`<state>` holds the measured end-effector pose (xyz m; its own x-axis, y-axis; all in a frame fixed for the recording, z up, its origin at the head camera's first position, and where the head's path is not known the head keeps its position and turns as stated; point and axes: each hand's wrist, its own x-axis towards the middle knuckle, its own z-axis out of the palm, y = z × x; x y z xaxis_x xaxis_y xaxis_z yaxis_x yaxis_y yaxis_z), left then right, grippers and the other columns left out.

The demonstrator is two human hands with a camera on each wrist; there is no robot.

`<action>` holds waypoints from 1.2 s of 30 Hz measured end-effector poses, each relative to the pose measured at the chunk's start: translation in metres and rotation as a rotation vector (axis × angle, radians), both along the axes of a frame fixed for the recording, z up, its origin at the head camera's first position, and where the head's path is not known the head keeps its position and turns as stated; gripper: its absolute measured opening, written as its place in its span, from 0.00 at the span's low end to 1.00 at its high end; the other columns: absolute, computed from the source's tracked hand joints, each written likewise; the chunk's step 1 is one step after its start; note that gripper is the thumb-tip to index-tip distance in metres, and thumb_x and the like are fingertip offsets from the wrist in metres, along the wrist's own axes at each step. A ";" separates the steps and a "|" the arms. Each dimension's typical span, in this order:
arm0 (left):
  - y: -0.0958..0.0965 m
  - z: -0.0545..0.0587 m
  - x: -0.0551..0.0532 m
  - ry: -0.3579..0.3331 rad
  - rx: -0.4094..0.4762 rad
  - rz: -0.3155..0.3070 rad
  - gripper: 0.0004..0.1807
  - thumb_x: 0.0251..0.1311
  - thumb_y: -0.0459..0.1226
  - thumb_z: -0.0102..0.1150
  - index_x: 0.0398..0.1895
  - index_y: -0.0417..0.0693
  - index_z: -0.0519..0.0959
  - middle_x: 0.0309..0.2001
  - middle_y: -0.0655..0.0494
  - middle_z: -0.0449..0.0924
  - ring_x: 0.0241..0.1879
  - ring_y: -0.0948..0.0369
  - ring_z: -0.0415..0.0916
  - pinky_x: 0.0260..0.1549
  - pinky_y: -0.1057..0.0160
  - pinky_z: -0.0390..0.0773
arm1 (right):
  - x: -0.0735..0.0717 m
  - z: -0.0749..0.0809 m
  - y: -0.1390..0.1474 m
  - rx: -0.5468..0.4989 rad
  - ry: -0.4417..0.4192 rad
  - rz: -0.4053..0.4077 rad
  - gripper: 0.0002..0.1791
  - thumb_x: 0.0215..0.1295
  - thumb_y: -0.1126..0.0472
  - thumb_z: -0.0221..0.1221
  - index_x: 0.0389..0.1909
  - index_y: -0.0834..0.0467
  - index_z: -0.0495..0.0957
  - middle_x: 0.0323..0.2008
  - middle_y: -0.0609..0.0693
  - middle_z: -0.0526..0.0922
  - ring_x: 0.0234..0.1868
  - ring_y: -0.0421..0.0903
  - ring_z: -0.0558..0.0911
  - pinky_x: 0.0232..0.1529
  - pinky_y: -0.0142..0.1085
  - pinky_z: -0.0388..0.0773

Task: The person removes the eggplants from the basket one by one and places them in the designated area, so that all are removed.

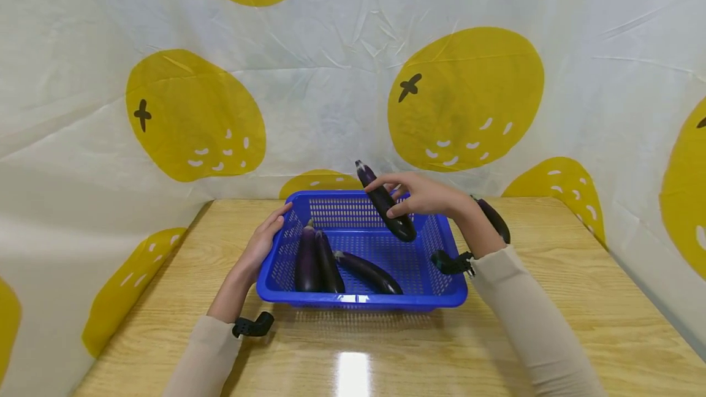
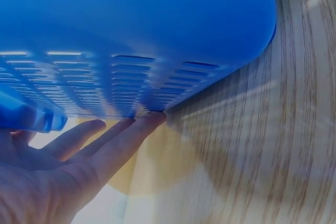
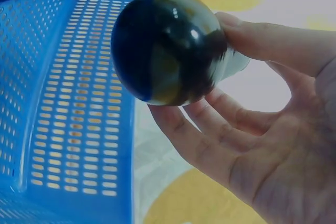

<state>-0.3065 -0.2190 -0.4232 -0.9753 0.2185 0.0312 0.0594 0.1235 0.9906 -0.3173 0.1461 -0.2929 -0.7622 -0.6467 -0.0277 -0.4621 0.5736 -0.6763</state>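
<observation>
My right hand (image 1: 421, 195) holds an eggplant (image 1: 383, 201) between thumb and fingers, tilted over the right part of a blue plastic basket (image 1: 361, 300). In the right wrist view the round end of that eggplant (image 3: 168, 48) faces the camera, with the fingers curved around it. Against the basket's left side rests my left hand (image 1: 263, 241); in the left wrist view its fairly straight fingers (image 2: 121, 137) touch the slotted wall. Inside the basket, two eggplants stand close together at the left, one of them a thicker eggplant (image 1: 307, 262). Another eggplant (image 1: 368, 272) lies slanted near the front.
One more dark eggplant (image 1: 493, 219) lies on the wooden table (image 1: 557, 262), right of the basket and partly hidden by the right forearm. A white cloth with yellow fruit prints (image 1: 331, 115) hangs behind the table. Black wrist cameras sit on both wrists.
</observation>
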 end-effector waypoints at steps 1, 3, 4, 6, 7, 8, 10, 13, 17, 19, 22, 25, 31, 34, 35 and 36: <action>0.000 0.000 0.000 -0.002 0.000 -0.002 0.25 0.75 0.53 0.31 0.74 0.69 0.56 0.76 0.53 0.51 0.72 0.43 0.55 0.63 0.36 0.61 | 0.000 0.000 0.002 -0.004 0.007 -0.005 0.30 0.62 0.59 0.63 0.60 0.30 0.70 0.71 0.43 0.62 0.65 0.57 0.70 0.56 0.51 0.76; -0.001 0.000 0.001 -0.004 0.001 -0.009 0.26 0.75 0.53 0.30 0.74 0.69 0.55 0.76 0.53 0.51 0.72 0.43 0.54 0.63 0.35 0.61 | 0.002 0.000 0.006 -0.009 0.025 -0.020 0.29 0.62 0.58 0.64 0.60 0.28 0.70 0.70 0.42 0.63 0.64 0.56 0.71 0.57 0.52 0.75; -0.001 0.000 0.000 -0.003 0.001 -0.012 0.26 0.75 0.53 0.30 0.74 0.69 0.55 0.76 0.53 0.51 0.72 0.43 0.54 0.63 0.35 0.61 | 0.003 0.001 0.009 -0.010 0.032 -0.030 0.29 0.62 0.58 0.64 0.59 0.27 0.70 0.70 0.42 0.63 0.64 0.56 0.71 0.57 0.52 0.74; -0.001 0.000 0.000 -0.002 0.002 -0.014 0.26 0.75 0.53 0.30 0.74 0.69 0.55 0.76 0.53 0.51 0.72 0.43 0.54 0.63 0.35 0.61 | 0.006 0.002 0.014 -0.020 0.045 -0.045 0.29 0.62 0.57 0.64 0.59 0.27 0.70 0.70 0.42 0.63 0.64 0.55 0.72 0.58 0.53 0.73; -0.001 0.000 0.000 0.002 0.004 -0.013 0.26 0.75 0.53 0.31 0.74 0.69 0.55 0.76 0.52 0.51 0.72 0.43 0.54 0.63 0.36 0.61 | 0.008 0.002 0.016 -0.026 0.055 -0.049 0.29 0.61 0.57 0.64 0.59 0.27 0.70 0.69 0.42 0.64 0.64 0.55 0.72 0.58 0.54 0.73; -0.001 0.001 0.000 0.003 0.005 -0.011 0.26 0.75 0.53 0.31 0.74 0.68 0.55 0.76 0.52 0.51 0.72 0.43 0.55 0.64 0.36 0.60 | 0.010 0.002 0.019 -0.034 0.063 -0.048 0.29 0.61 0.57 0.64 0.60 0.28 0.70 0.69 0.43 0.64 0.64 0.56 0.72 0.58 0.54 0.73; 0.000 0.001 0.000 0.001 0.010 -0.008 0.25 0.75 0.52 0.31 0.74 0.68 0.56 0.76 0.52 0.51 0.72 0.43 0.55 0.64 0.37 0.60 | 0.012 0.002 0.024 -0.051 0.074 -0.048 0.29 0.61 0.57 0.65 0.61 0.31 0.70 0.68 0.44 0.66 0.64 0.57 0.71 0.59 0.56 0.71; 0.000 0.001 0.000 -0.011 0.026 -0.010 0.25 0.76 0.51 0.30 0.74 0.66 0.55 0.76 0.51 0.51 0.72 0.43 0.54 0.65 0.37 0.60 | 0.016 0.001 0.033 -0.066 0.094 -0.054 0.30 0.60 0.56 0.65 0.62 0.34 0.70 0.66 0.46 0.69 0.63 0.58 0.71 0.59 0.57 0.70; 0.000 -0.001 0.000 -0.024 0.042 -0.019 0.26 0.76 0.49 0.30 0.75 0.65 0.54 0.76 0.50 0.49 0.73 0.42 0.52 0.65 0.36 0.58 | 0.019 -0.001 0.045 -0.076 0.099 -0.084 0.30 0.60 0.55 0.66 0.63 0.35 0.70 0.65 0.47 0.70 0.62 0.57 0.72 0.58 0.56 0.71; 0.000 -0.001 0.000 -0.025 0.041 -0.020 0.26 0.76 0.49 0.29 0.75 0.66 0.53 0.76 0.51 0.49 0.73 0.42 0.52 0.65 0.35 0.57 | 0.021 0.000 0.051 -0.080 0.099 -0.101 0.30 0.60 0.54 0.65 0.63 0.35 0.69 0.66 0.47 0.69 0.63 0.56 0.71 0.58 0.56 0.71; 0.000 -0.001 0.001 -0.016 0.025 -0.017 0.26 0.76 0.50 0.30 0.75 0.66 0.54 0.76 0.51 0.49 0.73 0.41 0.52 0.64 0.35 0.58 | 0.025 0.001 0.060 -0.075 0.108 -0.126 0.29 0.61 0.52 0.64 0.63 0.35 0.69 0.66 0.48 0.69 0.63 0.57 0.70 0.58 0.57 0.69; 0.000 0.000 0.002 -0.002 0.008 -0.015 0.25 0.76 0.51 0.30 0.74 0.67 0.54 0.76 0.51 0.50 0.72 0.41 0.53 0.63 0.35 0.59 | 0.030 0.002 0.070 -0.071 0.129 -0.142 0.29 0.62 0.51 0.64 0.64 0.37 0.68 0.67 0.50 0.67 0.63 0.58 0.70 0.58 0.59 0.69; 0.000 0.002 0.004 0.000 0.010 -0.017 0.25 0.75 0.52 0.30 0.74 0.69 0.55 0.76 0.51 0.51 0.72 0.41 0.54 0.62 0.34 0.62 | 0.036 -0.004 0.089 -0.105 0.147 -0.171 0.30 0.62 0.53 0.64 0.65 0.40 0.68 0.69 0.51 0.65 0.62 0.59 0.72 0.57 0.61 0.70; -0.001 0.001 0.003 -0.007 0.006 -0.020 0.26 0.75 0.53 0.30 0.74 0.69 0.54 0.76 0.51 0.50 0.72 0.41 0.54 0.62 0.34 0.62 | 0.040 -0.008 0.097 -0.120 0.160 -0.185 0.30 0.62 0.54 0.63 0.66 0.42 0.68 0.70 0.52 0.62 0.61 0.60 0.72 0.56 0.62 0.69; -0.001 0.001 0.003 -0.009 0.011 -0.018 0.26 0.75 0.53 0.30 0.74 0.69 0.55 0.76 0.51 0.51 0.72 0.41 0.54 0.62 0.35 0.62 | 0.041 -0.010 0.100 -0.118 0.164 -0.188 0.30 0.63 0.54 0.63 0.66 0.42 0.67 0.70 0.52 0.62 0.61 0.61 0.71 0.56 0.62 0.69; -0.001 0.001 0.002 -0.006 0.012 -0.019 0.26 0.75 0.53 0.30 0.74 0.68 0.55 0.76 0.51 0.50 0.72 0.41 0.54 0.62 0.35 0.62 | 0.042 -0.011 0.103 -0.116 0.164 -0.195 0.31 0.63 0.54 0.63 0.67 0.42 0.67 0.71 0.53 0.61 0.61 0.61 0.71 0.55 0.63 0.69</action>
